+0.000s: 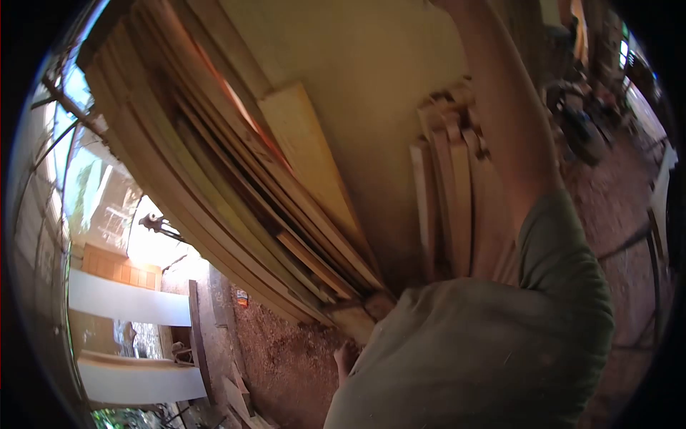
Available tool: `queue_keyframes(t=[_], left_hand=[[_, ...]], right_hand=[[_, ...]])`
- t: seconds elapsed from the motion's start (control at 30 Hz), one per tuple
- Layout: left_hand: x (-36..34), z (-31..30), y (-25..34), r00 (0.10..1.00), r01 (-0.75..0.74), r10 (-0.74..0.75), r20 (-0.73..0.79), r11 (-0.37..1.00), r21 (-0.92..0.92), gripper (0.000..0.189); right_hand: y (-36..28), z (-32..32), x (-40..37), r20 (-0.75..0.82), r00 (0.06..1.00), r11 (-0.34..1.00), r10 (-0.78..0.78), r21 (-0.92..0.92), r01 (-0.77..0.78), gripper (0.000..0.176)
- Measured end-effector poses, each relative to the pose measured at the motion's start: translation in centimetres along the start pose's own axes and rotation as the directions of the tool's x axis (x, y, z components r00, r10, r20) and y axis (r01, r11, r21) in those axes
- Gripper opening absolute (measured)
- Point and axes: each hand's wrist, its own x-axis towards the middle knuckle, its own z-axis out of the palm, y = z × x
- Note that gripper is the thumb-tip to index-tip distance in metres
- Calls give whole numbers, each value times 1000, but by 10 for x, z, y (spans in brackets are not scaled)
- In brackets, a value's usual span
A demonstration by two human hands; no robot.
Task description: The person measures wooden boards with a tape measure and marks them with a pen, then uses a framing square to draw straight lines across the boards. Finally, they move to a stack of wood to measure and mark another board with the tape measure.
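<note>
My right arm reaches up along the right side of the view, out of an olive-green sleeve (561, 243). Only the edge of my right hand (444, 3) shows at the top border, in front of a pale brown panel (371, 64); its fingers are cut off. My left hand is not visible. Long wooden boards (207, 171) lean side by side at the left of the panel, with a wider yellowish board (307, 136) among them. Shorter wooden pieces (446, 179) stand upright near my arm.
Reddish, debris-strewn ground (286, 365) lies below the boards. A small bit of bare skin, perhaps a foot (345, 357), shows beside my shirt. White and wooden panels (136, 297) are at the lower left. Dark cluttered objects (582, 129) are at the upper right.
</note>
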Motion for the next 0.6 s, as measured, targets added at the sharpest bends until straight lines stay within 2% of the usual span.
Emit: queue_keyframes(t=[0.03,0.07,0.1,0.17,0.2,0.23,0.27,0.37,0.4,0.47,0.5,0.57,0.6], left_hand=[[-36,3,56,962,165,-243,-124,881,-443,17],[-45,1,72,948,252,-306,-90,890,-380,14],[-38,-1,55,951,265,-304,-63,901,-345,14],[-15,-6,0,920,365,-392,-16,868,-336,16],[-14,-15,-21,924,373,-381,24,887,-273,16],[-11,-20,-35,937,346,-339,80,933,-98,17],[-1,-19,-40,943,290,-298,150,954,75,19],[19,3,-30,913,152,-274,304,917,369,20],[25,12,-25,897,125,-285,339,897,425,20],[39,25,-17,866,75,-307,395,860,505,21],[47,32,-14,851,50,-314,420,846,531,21],[61,53,-5,823,5,-319,469,831,557,22],[69,66,0,811,-2,-319,490,836,548,23]], right_hand=[[15,-30,-32,-36,999,1000,17,23,-16,25],[32,-71,-63,-39,996,995,84,-54,-86,26],[50,-111,-98,-53,988,980,145,-130,-151,27],[68,-154,-207,-288,934,962,210,-110,-250,28],[74,-181,-265,-435,866,909,247,-207,-362,30],[72,-204,-325,-494,844,898,207,-246,-364,30],[57,-212,-387,-640,721,857,266,-186,-481,31],[14,-267,-560,-822,537,828,188,-161,-538,32],[-17,-269,-595,-863,487,826,135,-173,-536,32],[-64,-256,-660,-947,301,838,111,-74,-541,32],[-82,-247,-678,-963,253,843,87,-65,-535,32],[-117,-239,-693,-964,264,870,-14,-142,-472,30],[-126,-238,-696,-982,179,847,-62,-147,-511,31]])
